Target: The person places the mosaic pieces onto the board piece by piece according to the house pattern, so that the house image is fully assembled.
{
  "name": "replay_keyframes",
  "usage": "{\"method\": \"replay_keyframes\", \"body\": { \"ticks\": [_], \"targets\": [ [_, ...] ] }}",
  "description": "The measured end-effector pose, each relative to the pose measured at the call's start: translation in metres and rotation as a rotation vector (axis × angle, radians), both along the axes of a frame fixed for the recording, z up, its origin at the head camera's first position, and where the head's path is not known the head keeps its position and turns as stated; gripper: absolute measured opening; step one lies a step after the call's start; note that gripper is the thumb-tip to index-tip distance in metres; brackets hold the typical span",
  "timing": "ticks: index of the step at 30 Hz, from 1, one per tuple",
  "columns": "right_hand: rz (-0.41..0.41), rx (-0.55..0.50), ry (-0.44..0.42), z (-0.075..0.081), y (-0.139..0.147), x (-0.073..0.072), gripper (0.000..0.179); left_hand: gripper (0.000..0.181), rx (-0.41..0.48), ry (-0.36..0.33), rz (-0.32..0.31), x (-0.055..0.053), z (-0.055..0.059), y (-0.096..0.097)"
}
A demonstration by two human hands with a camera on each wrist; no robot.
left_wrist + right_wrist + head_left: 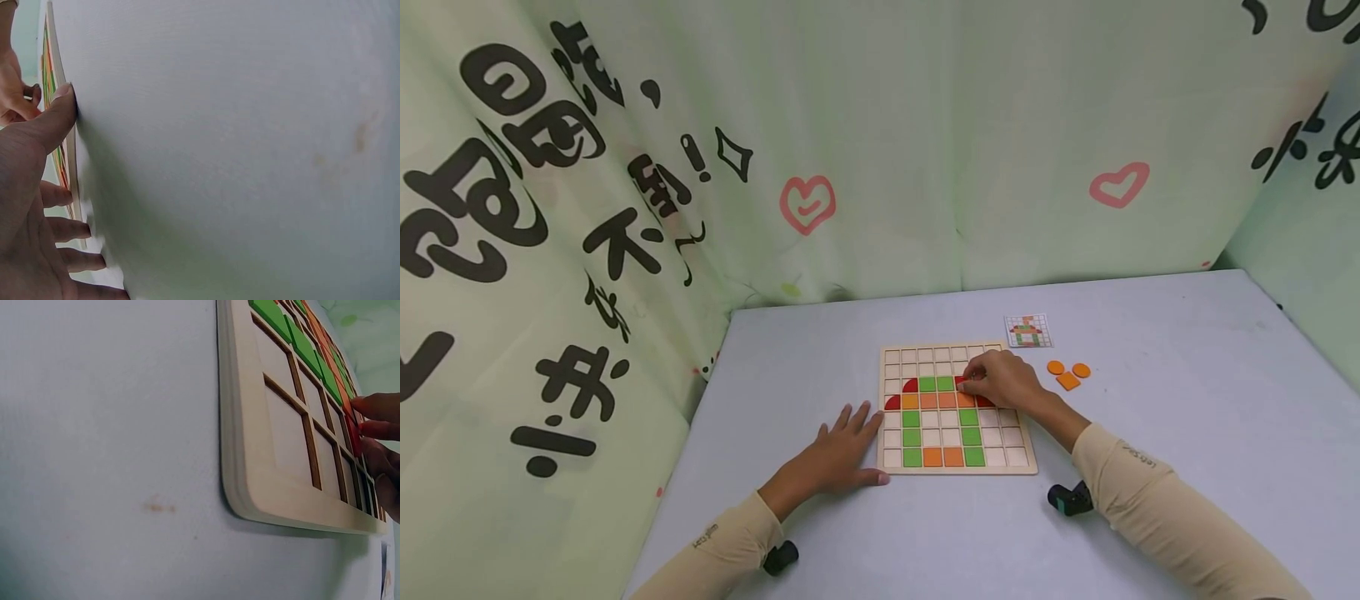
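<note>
A wooden grid board lies on the table with green, orange and red pieces set in its squares. My right hand reaches over the board's right side and pinches a small red piece beside the row with two green squares. In the right wrist view its fingertips are down at the grid, largely covering that piece. Fingers spread, my left hand rests on the table at the board's left edge. Its thumb touches the board's side in the left wrist view.
A small pattern card lies behind the board's far right corner. Loose orange pieces, two round ones and a square, sit right of the board. A printed curtain hangs behind the pale table.
</note>
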State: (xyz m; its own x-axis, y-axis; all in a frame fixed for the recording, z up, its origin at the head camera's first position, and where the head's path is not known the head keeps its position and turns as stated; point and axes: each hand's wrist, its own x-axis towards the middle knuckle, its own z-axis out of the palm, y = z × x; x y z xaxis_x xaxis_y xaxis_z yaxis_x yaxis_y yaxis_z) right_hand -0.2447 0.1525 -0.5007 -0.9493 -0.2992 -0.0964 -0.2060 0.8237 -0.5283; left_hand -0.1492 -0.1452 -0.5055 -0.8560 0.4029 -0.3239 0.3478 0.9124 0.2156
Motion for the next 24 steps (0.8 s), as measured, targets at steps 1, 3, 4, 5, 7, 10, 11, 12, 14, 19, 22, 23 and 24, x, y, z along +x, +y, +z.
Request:
{"method": "replay_keyframes", "body": {
  "ticks": [1, 3, 4, 5, 7, 10, 11, 12, 14, 19, 22, 23, 24],
  "targets": [
    [0.0, 0.001, 0.0, 0.001, 0.0, 0.0, 0.022, 0.099, 0.0, -0.002, 0.001, 0.0, 0.0, 0.0],
    [0.003, 0.001, -0.002, 0.002, 0.0, 0.001, 0.022, 0.099, -0.001, -0.009, 0.006, 0.0, 0.0, 0.0],
    [0.006, -0.003, -0.005, 0.002, 0.0, 0.001, 0.023, 0.099, 0.0, -0.011, 0.007, 0.0, 0.0, 0.0],
    [0.006, -0.006, -0.009, 0.003, 0.0, 0.002, 0.024, 0.099, 0.001, -0.012, 0.009, 0.0, 0.0, 0.0],
    [0.011, -0.018, -0.018, 0.004, 0.002, 0.003, 0.025, 0.099, 0.001, -0.014, 0.009, 0.0, 0.0, 0.0],
    [0.024, -0.04, -0.028, 0.005, 0.008, 0.004, 0.026, 0.099, 0.003, -0.009, 0.006, 0.0, 0.001, 0.0],
    [0.029, -0.047, -0.032, 0.005, 0.011, 0.004, 0.025, 0.099, 0.004, -0.008, 0.005, 0.0, 0.001, 0.0],
    [0.04, -0.057, -0.03, 0.006, 0.014, 0.004, 0.024, 0.099, 0.006, -0.008, 0.005, 0.0, 0.001, 0.0],
    [0.065, -0.075, -0.019, 0.005, 0.023, 0.003, 0.022, 0.099, 0.01, -0.007, 0.005, 0.0, 0.001, 0.0],
    [0.117, -0.123, 0.037, 0.005, 0.05, 0.002, 0.022, 0.099, 0.002, -0.01, 0.007, 0.0, 0.0, -0.001],
    [0.098, -0.124, 0.043, 0.006, 0.069, 0.003, 0.022, 0.099, -0.004, -0.012, 0.007, 0.0, 0.0, -0.001],
    [0.085, -0.121, 0.036, 0.007, 0.075, 0.003, 0.023, 0.1, -0.004, -0.014, 0.007, -0.001, -0.001, -0.001],
    [0.073, -0.117, 0.031, 0.007, 0.082, 0.004, 0.024, 0.1, -0.003, -0.016, 0.008, -0.001, -0.001, -0.001]
  ]
}}
